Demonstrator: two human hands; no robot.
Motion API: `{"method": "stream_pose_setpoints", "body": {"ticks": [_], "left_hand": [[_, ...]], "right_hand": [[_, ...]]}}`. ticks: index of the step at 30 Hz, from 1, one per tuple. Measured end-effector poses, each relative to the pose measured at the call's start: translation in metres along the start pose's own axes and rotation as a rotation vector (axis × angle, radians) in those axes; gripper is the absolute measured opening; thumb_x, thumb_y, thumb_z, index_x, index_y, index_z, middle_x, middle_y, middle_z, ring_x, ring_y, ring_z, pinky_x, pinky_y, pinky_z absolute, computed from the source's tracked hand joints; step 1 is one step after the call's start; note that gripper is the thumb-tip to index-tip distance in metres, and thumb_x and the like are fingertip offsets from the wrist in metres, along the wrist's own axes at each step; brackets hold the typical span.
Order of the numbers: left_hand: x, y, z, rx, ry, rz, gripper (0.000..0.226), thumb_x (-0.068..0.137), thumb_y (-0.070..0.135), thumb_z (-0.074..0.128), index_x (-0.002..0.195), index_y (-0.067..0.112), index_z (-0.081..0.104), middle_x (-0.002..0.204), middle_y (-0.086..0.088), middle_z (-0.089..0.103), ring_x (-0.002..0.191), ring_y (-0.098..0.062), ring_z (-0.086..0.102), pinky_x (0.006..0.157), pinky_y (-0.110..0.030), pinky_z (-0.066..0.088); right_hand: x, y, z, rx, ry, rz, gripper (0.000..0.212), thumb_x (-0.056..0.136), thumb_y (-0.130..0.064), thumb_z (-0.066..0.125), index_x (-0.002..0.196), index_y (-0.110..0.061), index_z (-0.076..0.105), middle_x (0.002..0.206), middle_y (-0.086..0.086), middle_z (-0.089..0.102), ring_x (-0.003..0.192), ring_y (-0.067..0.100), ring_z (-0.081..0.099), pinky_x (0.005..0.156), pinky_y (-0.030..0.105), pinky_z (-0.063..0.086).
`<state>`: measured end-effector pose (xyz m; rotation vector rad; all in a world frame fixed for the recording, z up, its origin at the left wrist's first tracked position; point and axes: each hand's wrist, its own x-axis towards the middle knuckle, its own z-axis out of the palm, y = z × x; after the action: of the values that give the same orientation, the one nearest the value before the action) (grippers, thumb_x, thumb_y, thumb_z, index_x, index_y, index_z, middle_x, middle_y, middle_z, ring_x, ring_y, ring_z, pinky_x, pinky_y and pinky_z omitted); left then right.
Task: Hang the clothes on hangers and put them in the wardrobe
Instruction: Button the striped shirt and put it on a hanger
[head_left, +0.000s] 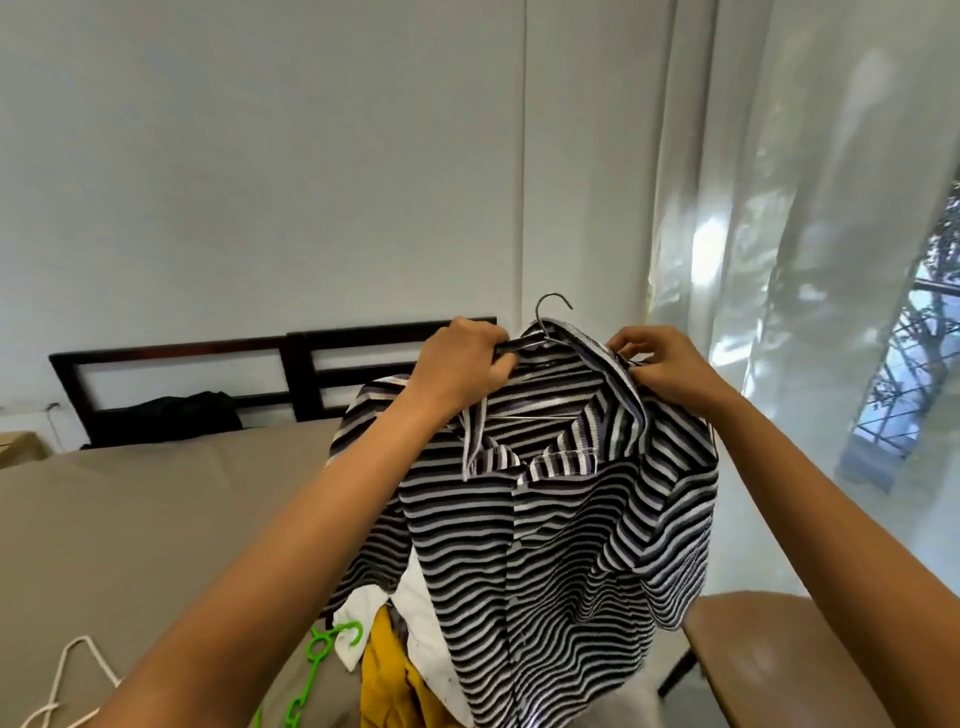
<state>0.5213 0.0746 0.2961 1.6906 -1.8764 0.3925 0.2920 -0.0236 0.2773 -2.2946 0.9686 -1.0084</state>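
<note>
Black-and-white shirt (561, 519): grey-blue bands too, ribbed knit, collared, buttoned front; held up over the bed (130, 519), draped on the hanger (553, 306).
Hanger: thin metal wire, hook above the collar, crossbar showing inside the neck.
Left hand (462, 364): fingers clenched round the hanger's arm and collar.
Right hand (660, 369): fingers pinch the shirt's shoulder fabric.
Bed: taupe sheet, dark headboard (182, 358); green hanger (317, 654) of plastic, yellow and white clothes (384, 675) under the shirt.
</note>
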Motion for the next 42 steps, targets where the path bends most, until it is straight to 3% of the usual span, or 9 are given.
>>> {"method": "stream_pose_setpoints", "body": {"ticks": [5,9,14,22,26,29,36,39,42], "left_hand": [[-0.002,0.009,0.009,-0.242,-0.025,-0.146,0.021,0.084,0.030,0.061,0.073,0.013,0.065,0.053,0.008,0.049,0.047,-0.007,0.041,0.048,-0.025,0.031],[-0.006,0.001,0.007,-0.257,0.007,-0.204,0.017,0.083,0.031,0.062,0.073,0.018,0.062,0.055,0.005,0.050,0.049,-0.007,0.042,0.047,-0.020,0.031],[-0.008,0.001,0.006,-0.254,0.074,-0.174,0.018,0.082,0.030,0.065,0.081,0.012,0.067,0.061,0.001,0.058,0.052,-0.004,0.044,0.046,-0.013,0.031],[-0.017,-0.010,0.005,-0.247,0.069,-0.118,0.032,0.087,0.031,0.064,0.109,0.009,0.058,0.086,0.001,0.061,0.075,-0.010,0.055,0.063,-0.012,0.036],[-0.013,-0.010,-0.003,-0.260,0.104,-0.119,0.024,0.089,0.030,0.063,0.101,0.009,0.057,0.074,0.004,0.057,0.061,0.001,0.048,0.053,-0.002,0.034],[-0.014,-0.014,-0.008,-0.274,0.146,-0.123,0.023,0.090,0.027,0.061,0.104,0.009,0.054,0.072,0.003,0.057,0.059,-0.003,0.048,0.053,-0.004,0.036],[-0.012,-0.014,-0.019,-0.218,0.210,-0.074,0.020,0.093,0.021,0.053,0.111,0.018,0.059,0.090,-0.005,0.051,0.080,-0.012,0.046,0.071,-0.014,0.028],[-0.010,-0.015,-0.019,-0.218,0.206,-0.111,0.022,0.094,0.021,0.051,0.111,0.012,0.061,0.097,-0.004,0.046,0.085,-0.013,0.045,0.072,-0.008,0.026],[-0.009,-0.017,-0.016,-0.187,0.196,-0.159,0.023,0.095,0.018,0.047,0.108,0.002,0.057,0.099,-0.010,0.048,0.085,-0.016,0.043,0.070,-0.011,0.025]], "right_hand": [[-0.010,-0.007,-0.005,0.000,-0.126,-0.042,0.032,0.078,-0.014,0.060,0.107,-0.028,0.060,0.108,-0.005,0.062,0.102,0.014,0.056,0.096,0.035,0.045],[-0.023,-0.017,0.004,-0.047,0.207,-0.164,0.050,0.070,-0.046,0.062,0.112,-0.022,0.054,0.111,-0.001,0.054,0.100,0.015,0.050,0.084,0.022,0.041],[-0.028,-0.019,0.052,-0.528,0.400,-0.289,0.025,0.080,-0.016,0.071,0.096,-0.003,0.057,0.086,0.012,0.059,0.065,0.028,0.057,0.056,0.026,0.036],[0.010,-0.046,0.008,0.158,0.404,0.217,0.013,0.071,-0.007,0.071,0.081,-0.014,0.067,0.069,0.005,0.064,0.057,0.014,0.058,0.055,0.020,0.050],[0.023,-0.047,0.011,0.468,0.069,0.311,0.023,0.088,0.000,0.058,0.110,-0.002,0.051,0.096,0.011,0.056,0.078,0.017,0.062,0.062,0.015,0.053],[0.017,-0.041,0.007,0.172,0.146,0.168,0.040,0.088,-0.011,0.060,0.125,-0.012,0.044,0.120,0.011,0.047,0.097,0.022,0.058,0.079,0.028,0.051],[-0.011,-0.070,0.020,-0.132,0.187,-0.030,0.033,0.079,-0.043,0.070,0.099,-0.018,0.061,0.087,-0.006,0.062,0.076,0.009,0.058,0.069,0.023,0.050],[-0.010,-0.077,0.023,-0.351,0.213,0.041,0.024,0.082,-0.030,0.066,0.102,-0.016,0.063,0.092,0.001,0.065,0.081,0.017,0.058,0.071,0.029,0.047],[-0.003,-0.072,0.016,-0.027,0.225,0.149,0.019,0.083,-0.009,0.062,0.102,-0.010,0.065,0.092,0.008,0.065,0.078,0.021,0.062,0.068,0.028,0.050]]}}
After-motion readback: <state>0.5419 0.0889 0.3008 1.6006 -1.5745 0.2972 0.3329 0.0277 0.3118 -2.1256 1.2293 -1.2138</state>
